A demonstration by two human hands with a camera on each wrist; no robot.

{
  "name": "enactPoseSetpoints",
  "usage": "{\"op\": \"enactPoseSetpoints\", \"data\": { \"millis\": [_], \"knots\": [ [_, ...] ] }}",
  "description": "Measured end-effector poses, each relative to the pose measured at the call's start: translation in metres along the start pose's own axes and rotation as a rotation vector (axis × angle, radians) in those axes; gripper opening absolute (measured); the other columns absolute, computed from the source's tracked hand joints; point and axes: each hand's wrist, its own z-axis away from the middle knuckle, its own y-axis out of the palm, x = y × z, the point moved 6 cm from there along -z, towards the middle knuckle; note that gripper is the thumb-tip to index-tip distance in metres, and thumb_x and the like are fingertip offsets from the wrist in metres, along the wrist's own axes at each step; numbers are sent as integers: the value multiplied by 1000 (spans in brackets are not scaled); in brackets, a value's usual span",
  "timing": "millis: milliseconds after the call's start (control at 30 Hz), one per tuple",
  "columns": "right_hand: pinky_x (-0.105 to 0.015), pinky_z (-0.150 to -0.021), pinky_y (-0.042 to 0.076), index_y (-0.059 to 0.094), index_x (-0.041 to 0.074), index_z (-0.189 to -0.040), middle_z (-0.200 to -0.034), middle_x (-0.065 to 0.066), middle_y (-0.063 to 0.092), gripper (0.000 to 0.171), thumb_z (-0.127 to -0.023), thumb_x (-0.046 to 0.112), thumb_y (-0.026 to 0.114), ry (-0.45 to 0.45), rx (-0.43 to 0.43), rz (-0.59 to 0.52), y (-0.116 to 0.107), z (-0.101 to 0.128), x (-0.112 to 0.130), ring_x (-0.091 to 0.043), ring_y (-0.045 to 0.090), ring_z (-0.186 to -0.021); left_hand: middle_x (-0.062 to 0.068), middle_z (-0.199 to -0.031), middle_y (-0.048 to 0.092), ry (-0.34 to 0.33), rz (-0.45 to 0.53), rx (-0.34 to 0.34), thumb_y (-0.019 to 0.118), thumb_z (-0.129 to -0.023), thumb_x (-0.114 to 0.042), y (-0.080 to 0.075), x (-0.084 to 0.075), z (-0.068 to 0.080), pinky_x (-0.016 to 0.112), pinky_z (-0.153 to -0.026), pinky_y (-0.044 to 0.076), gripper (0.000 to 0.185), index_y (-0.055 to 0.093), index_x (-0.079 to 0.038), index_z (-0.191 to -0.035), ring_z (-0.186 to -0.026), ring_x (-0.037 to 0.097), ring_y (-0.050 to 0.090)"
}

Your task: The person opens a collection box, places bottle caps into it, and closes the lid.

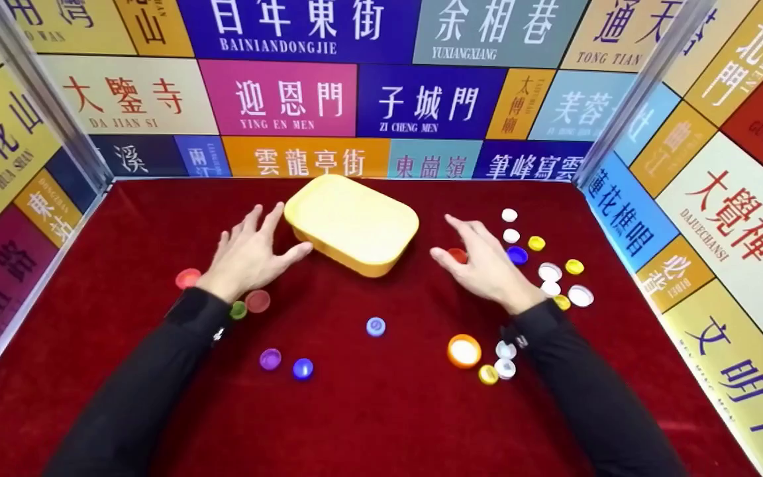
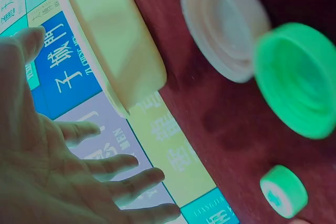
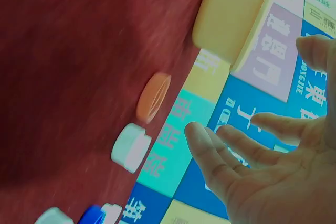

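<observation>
1. The step looks like an approach: the left hand and right hand, fingers spread and holding nothing, flank the overturned yellow tub at centre frame.
2. Next likely calls for closing both hands on its sides; a red cap sits just beside the right fingers.

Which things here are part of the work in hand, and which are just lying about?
In hand:
left hand
right hand
yellow tub
red cap

Lying about:
orange cap
purple cap
blue cap
white caps
</observation>
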Motion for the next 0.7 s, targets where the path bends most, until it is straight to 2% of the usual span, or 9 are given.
{"op": "enactPoseSetpoints", "data": {
  "millis": [167,333,500,600,700],
  "knots": [
    [-57,-119,56,44,10,-180,-159,-23,61,84,-113,49,75,6,-17,-16,8,-8,12,-44,65,-138,29,-192,20,6,10,-25,62,-106,-81,3,-8,-13,81,-140,23,110,21,-21,-188,-168,64,36],
    [-58,-115,61,47,5,-177,-156,-27,63,79,-113,43,75,38,-32,-66,18,-16,21,-47,72,-135,30,-191,22,-14,21,-15,62,-108,-76,7,-13,-26,81,-137,30,108,21,-17,-188,-167,62,39],
    [-58,-111,65,50,2,-174,-151,-30,69,77,-112,38,75,97,-50,-118,27,-22,29,-44,79,-127,30,-188,28,-34,47,-21,62,-110,-71,11,-16,-36,78,-134,39,105,20,-16,-188,-164,57,44],
    [-51,-105,66,53,-4,-170,-137,-26,80,74,-111,34,75,133,-60,-131,32,-28,35,-37,84,-113,31,-183,36,-44,81,-47,64,-114,-60,13,-19,-43,74,-131,45,96,24,-13,-187,-160,55,49],
    [-38,-94,65,51,-6,-170,-121,-18,87,75,-110,33,75,192,-36,-170,39,-33,39,-30,87,-101,34,-174,45,-49,116,-85,63,-118,-46,15,-20,-50,70,-128,49,83,32,-7,-184,-155,54,57]
  ]
}}
